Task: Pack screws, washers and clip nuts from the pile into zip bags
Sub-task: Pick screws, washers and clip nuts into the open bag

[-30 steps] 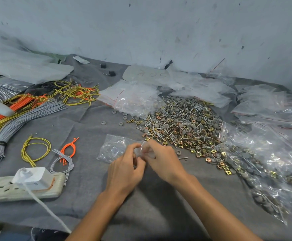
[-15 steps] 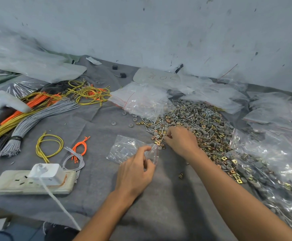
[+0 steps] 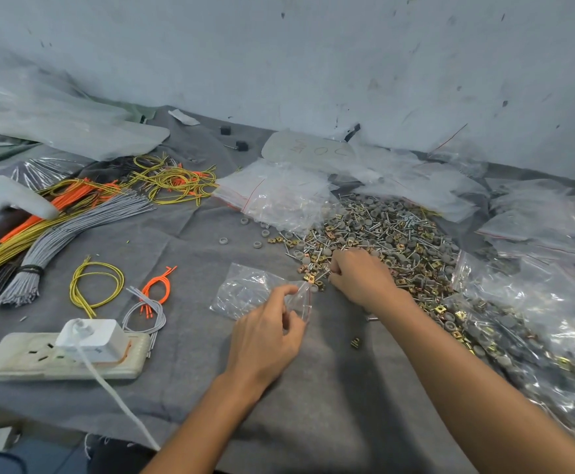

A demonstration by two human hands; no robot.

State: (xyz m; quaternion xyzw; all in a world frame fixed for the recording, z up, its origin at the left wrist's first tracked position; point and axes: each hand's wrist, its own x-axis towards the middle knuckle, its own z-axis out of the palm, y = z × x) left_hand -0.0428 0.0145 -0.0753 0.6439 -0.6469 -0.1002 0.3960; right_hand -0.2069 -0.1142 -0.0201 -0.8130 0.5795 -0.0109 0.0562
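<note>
Head view. Pinched the red-lined mouth of the clear zip bag (image 3: pixel 245 289), laid flat on the grey counter (image 3: pixel 183 254), between thumb and curled fingers (image 3: pixel 281 295) of the left hand (image 3: pixel 262 340). Set the right hand (image 3: pixel 361 278) on the near edge of the pile (image 3: pixel 392 234), just right of the bag mouth, fingers curled among screws and clip nuts; could not tell whether anything was held.
</note>
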